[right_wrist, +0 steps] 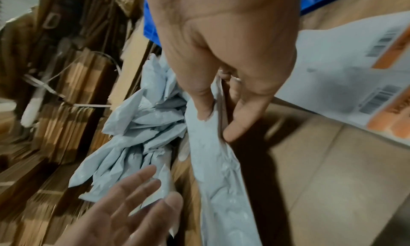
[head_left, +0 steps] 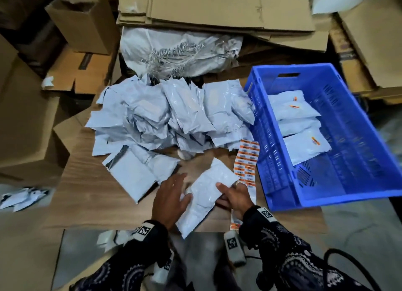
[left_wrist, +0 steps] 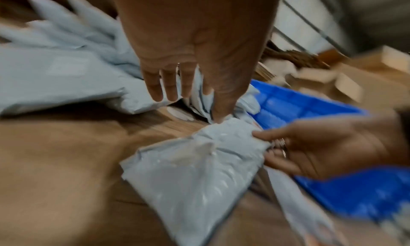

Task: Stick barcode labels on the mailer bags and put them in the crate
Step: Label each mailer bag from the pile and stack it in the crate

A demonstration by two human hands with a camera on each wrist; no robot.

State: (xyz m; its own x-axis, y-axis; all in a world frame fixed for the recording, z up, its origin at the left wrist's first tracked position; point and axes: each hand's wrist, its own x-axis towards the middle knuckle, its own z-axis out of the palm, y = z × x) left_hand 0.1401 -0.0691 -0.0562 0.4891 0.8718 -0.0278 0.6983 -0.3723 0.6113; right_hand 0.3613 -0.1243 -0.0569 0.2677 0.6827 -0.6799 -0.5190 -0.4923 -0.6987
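- On the wooden table point(head_left: 91, 195), under everything we handle, flattened cardboard sheets point(head_left: 217, 5) are stacked at the far edge, with brown boxes point(head_left: 80, 23) off to the far left.
- At the right we see the blue crate point(head_left: 356, 160); several mailer bags bearing orange barcode labels point(head_left: 304, 125) lie inside it along its far-left side.
- Left of the crate, across the middle of the table, our heap of unlabelled mailer bags point(head_left: 169, 114) spreads out, and a white woven sack point(head_left: 178, 49) lies just beyond it.
- Between the heap and the crate, a long sheet of orange barcode labels point(head_left: 244, 162) runs from far to near, touching the crate's left wall and passing under our right hand.
- Near us, in the middle, one mailer bag point(head_left: 204, 197) lies slanted, its far end pointing toward the label sheet.
- Our right hand point(head_left: 233, 198) grasps that bag by its right edge: the right wrist view shows the thumb on top and the fingers point(right_wrist: 244, 114) curled beneath.
- Our left hand point(head_left: 171, 200) lies flat with straight, spread fingers point(left_wrist: 155, 85), its fingertips touching the bag's left edge and gripping nothing.
- At the table's far left edge, a few loose bags point(head_left: 21, 198) lie apart from the heap; they are blurred.
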